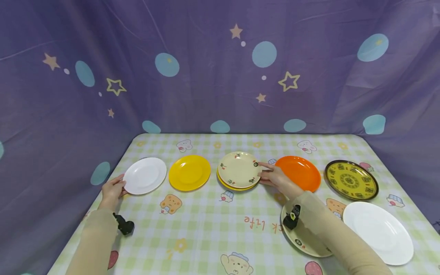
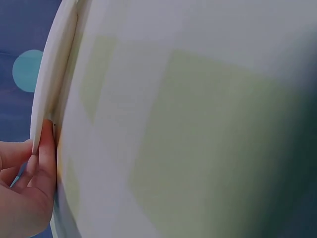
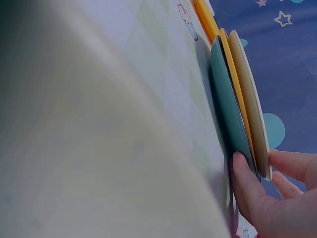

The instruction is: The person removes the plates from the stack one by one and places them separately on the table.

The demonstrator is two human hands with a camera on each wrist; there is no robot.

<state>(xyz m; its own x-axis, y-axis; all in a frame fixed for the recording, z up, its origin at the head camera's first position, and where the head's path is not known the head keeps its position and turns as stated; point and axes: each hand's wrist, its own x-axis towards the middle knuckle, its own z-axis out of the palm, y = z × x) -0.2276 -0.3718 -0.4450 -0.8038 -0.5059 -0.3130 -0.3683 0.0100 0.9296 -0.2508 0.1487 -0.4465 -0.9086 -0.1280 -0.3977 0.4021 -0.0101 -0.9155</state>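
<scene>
My left hand (image 1: 111, 191) pinches the near-left rim of a round white plate (image 1: 145, 176) at the table's left. In the left wrist view, the thumb and fingers of that hand (image 2: 29, 186) lie on opposite faces of the white plate's rim (image 2: 47, 84). At the middle, my right hand (image 1: 277, 178) grips the right edge of stacked plates. On top is a cream plate (image 1: 239, 170) with small printed motifs; a yellow-edged plate (image 1: 237, 188) shows beneath. The right wrist view shows the stack's dark teal underside (image 3: 227, 94), with the thumb against it.
A yellow plate (image 1: 190, 173) lies between the white plate and the stack. Rightward are an orange plate (image 1: 300, 173), a dark-rimmed patterned plate (image 1: 351, 180) and a white oval plate (image 1: 378, 233). My right forearm partly covers another cream plate (image 1: 309, 244). A purple curtain (image 1: 206, 99) stands behind the table.
</scene>
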